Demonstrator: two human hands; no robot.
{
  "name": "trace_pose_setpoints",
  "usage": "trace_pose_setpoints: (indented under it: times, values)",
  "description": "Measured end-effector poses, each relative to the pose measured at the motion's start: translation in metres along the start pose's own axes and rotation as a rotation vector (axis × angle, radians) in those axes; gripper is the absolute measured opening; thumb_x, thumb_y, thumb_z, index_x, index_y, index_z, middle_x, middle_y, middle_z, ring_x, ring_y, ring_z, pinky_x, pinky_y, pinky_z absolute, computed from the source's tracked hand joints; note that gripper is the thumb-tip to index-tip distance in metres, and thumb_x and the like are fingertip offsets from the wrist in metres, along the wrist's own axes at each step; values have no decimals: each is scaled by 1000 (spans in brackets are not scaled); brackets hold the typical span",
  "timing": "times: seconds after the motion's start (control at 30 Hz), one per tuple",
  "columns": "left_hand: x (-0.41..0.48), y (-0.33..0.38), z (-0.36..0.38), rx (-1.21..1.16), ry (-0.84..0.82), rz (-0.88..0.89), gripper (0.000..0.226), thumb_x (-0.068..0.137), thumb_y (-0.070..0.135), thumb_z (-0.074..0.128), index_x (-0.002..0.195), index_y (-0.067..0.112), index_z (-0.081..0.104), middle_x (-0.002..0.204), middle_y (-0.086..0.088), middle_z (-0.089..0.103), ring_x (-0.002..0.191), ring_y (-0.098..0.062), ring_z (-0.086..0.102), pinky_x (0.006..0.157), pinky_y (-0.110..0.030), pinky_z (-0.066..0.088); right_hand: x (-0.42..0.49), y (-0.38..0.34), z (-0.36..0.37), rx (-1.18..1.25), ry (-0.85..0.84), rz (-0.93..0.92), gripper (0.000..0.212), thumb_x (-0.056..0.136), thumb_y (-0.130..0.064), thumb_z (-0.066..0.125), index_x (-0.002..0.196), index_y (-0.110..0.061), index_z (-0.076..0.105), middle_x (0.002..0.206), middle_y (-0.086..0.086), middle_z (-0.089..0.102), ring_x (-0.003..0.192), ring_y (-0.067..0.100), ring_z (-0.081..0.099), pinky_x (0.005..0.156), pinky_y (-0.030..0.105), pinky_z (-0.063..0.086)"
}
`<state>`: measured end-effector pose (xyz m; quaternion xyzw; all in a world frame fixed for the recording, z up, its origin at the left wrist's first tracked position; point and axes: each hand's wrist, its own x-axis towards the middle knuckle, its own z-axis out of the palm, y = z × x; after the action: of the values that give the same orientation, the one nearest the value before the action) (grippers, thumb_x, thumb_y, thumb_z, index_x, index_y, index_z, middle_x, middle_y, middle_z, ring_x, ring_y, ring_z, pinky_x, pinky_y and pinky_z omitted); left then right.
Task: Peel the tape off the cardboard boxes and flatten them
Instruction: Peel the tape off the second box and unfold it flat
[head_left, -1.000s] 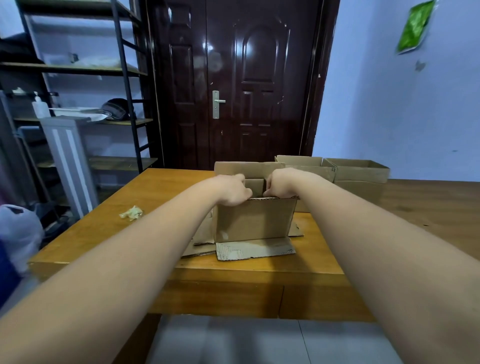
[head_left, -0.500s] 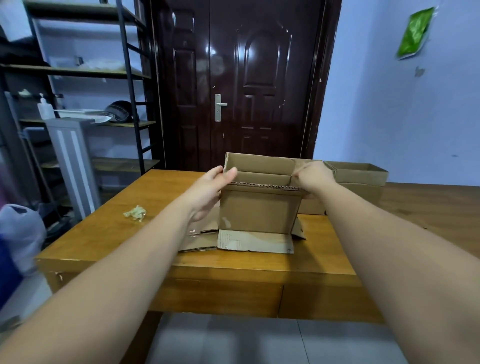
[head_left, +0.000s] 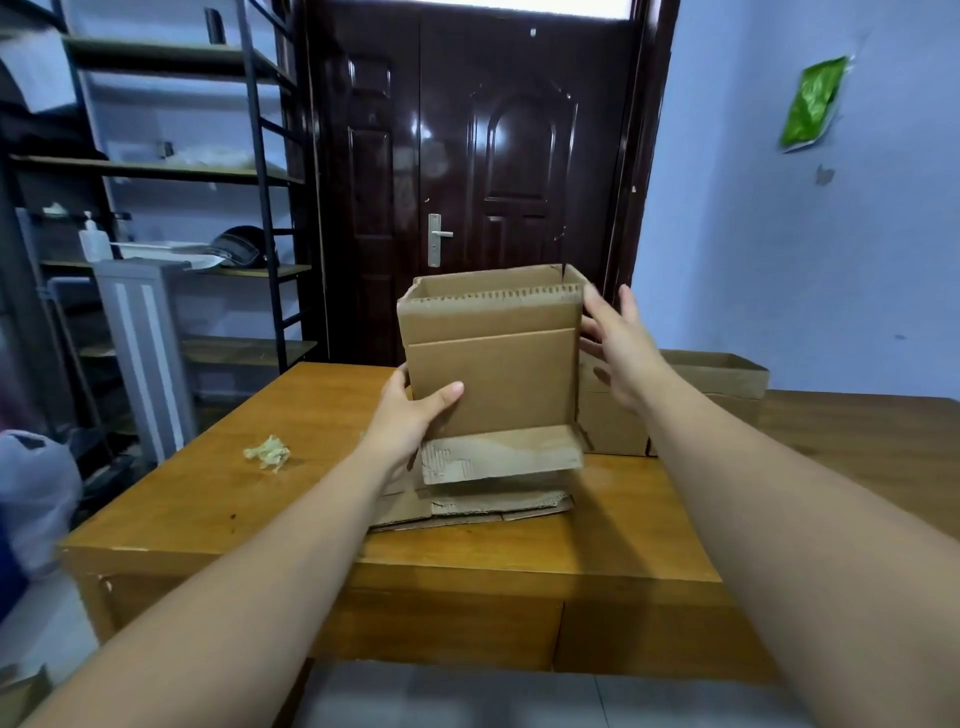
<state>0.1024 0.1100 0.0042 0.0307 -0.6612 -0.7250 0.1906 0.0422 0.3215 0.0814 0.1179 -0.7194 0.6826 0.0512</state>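
A brown cardboard box (head_left: 498, 374) with its top and bottom flaps open hangs above the wooden table (head_left: 311, 467). My left hand (head_left: 415, 415) grips its lower left corner, thumb across the front face. My right hand (head_left: 615, 348) lies with straight fingers against the box's right side. A torn bottom flap (head_left: 498, 454) sticks out toward me. Flattened cardboard (head_left: 467, 506) lies on the table under the box.
Two more open boxes (head_left: 717, 374) stand at the back right of the table. A crumpled wad of tape (head_left: 267, 452) lies on the left part. A dark door is behind, metal shelves at left, a white bag (head_left: 31, 499) on the floor.
The box has risen off the flattened cardboard and come up higher. My left hand moved from the top edge down to the lower left corner; my right hand opened against the right side.
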Motion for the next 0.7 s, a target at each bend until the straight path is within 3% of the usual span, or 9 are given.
trace_pose_setpoints:
  times: [0.07, 0.17, 0.33, 0.4, 0.47, 0.5, 0.57, 0.63, 0.7]
  values:
    - [0, 7, 2, -13, 34, 30, 65, 85, 19, 69, 142, 15, 37, 127, -3, 56, 97, -11, 60, 72, -23, 49, -1, -5, 6, 29, -85, 6, 70, 91, -66, 38, 151, -33, 23, 146, -5, 45, 135, 23, 39, 113, 51, 27]
    - [0, 10, -4, -33, 68, 35, 57, 86, 19, 68, 136, 17, 41, 116, 2, 60, 90, -7, 60, 70, -24, 50, -3, -7, 11, -22, -212, -11, 50, 95, -58, 41, 140, -38, 45, 142, -12, 47, 133, 17, 39, 111, 48, 31]
    - [-4, 7, -19, -87, 49, -46, 32, 90, 25, 63, 118, 12, 56, 116, -8, 66, 99, -20, 64, 91, -38, 50, 2, 1, 8, -224, -210, -113, 55, 94, -22, 59, 144, -35, 40, 153, -1, 34, 138, 21, 34, 108, 42, 35]
    - [-6, 8, -21, -136, 32, -71, 21, 92, 24, 59, 109, 12, 59, 107, -7, 68, 93, -21, 66, 86, -38, 52, 4, 10, 10, -450, -158, -109, 64, 90, -25, 65, 146, -37, 35, 154, 2, 32, 140, 27, 29, 113, 47, 30]
    - [-6, 10, -24, -166, 34, -86, 12, 94, 23, 57, 102, 14, 59, 99, -4, 68, 88, -19, 66, 80, -36, 53, 5, 20, 10, -663, 3, -41, 79, 84, -38, 70, 149, -37, 25, 153, 8, 31, 138, 35, 30, 112, 51, 29]
    - [-6, 10, -27, -169, 45, -91, 13, 94, 24, 57, 102, 14, 59, 98, -4, 68, 87, -19, 66, 78, -36, 54, 4, 25, 10, -684, 78, 21, 87, 81, -43, 72, 151, -34, 19, 152, 12, 32, 136, 38, 32, 111, 52, 30]
    - [-4, 11, -34, -136, 88, -96, 23, 93, 27, 58, 109, 11, 59, 101, -7, 69, 88, -21, 66, 76, -37, 54, 3, 33, 4, -497, 119, 161, 97, 78, -46, 75, 152, -23, 17, 148, 15, 37, 129, 37, 42, 105, 53, 38]
    - [0, 7, -42, -41, 133, -92, 30, 92, 29, 59, 116, 9, 58, 106, -8, 68, 89, -22, 66, 73, -36, 54, 1, 41, -1, -362, 39, 271, 81, 81, -43, 72, 144, -8, 36, 136, 14, 51, 113, 31, 54, 95, 46, 48]
    - [3, 3, -48, 51, 174, -112, 34, 92, 30, 60, 118, 9, 57, 109, -10, 67, 90, -23, 66, 71, -36, 55, -1, 48, -1, -313, 15, 300, 51, 87, -36, 69, 122, -1, 57, 117, 11, 62, 89, 23, 59, 74, 34, 49]
